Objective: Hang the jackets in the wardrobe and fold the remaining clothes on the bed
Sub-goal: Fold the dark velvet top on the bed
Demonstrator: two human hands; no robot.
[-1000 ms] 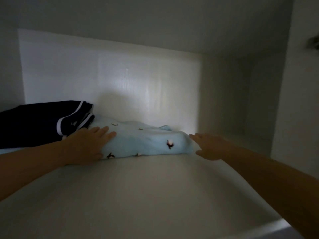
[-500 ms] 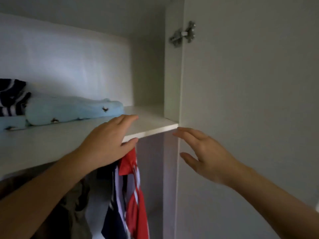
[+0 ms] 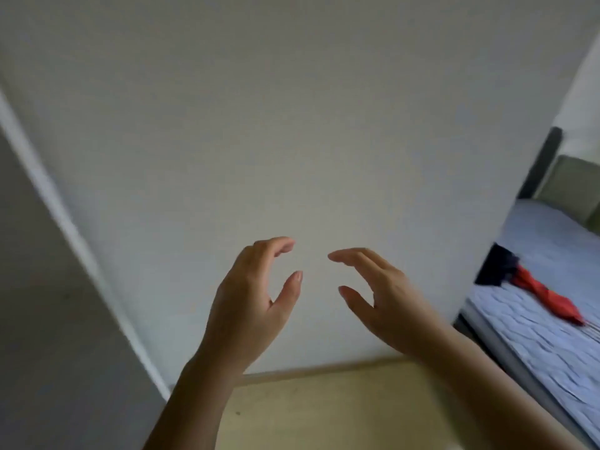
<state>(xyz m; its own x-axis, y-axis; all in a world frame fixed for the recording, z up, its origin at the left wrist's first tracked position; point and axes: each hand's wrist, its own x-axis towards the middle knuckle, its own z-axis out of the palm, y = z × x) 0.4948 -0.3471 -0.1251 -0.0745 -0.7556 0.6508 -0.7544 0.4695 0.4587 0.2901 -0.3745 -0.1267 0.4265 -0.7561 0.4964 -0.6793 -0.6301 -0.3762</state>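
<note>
Two bare hands hang in the lower middle of the frame before a pale wardrobe door (image 3: 292,125) that fills most of the view; the left hand (image 3: 250,306) and the right hand (image 3: 386,300) face each other, near but not touching. On each, the fingers (image 3: 276,246) are loosely curved and spread away from the thumb, gripping nothing and touching nothing that can be made out.

At the right edge of the frame lies the bed (image 3: 535,345), under a pale blue-grey rumpled cover; on it rests one garment (image 3: 548,295), red with a dark navy part. Its long axis runs from upper left to lower right in the frame. The dark end lies upper left, right at the door's edge, and may be partly hidden by it; the red end narrows and points lower right. The view is blurred, so what kind of garment it is cannot be told.

A strip of yellowish floor (image 3: 324,414) shows along the bottom; a grey panel (image 3: 48,319) with a white edge slants across the lower left.
</note>
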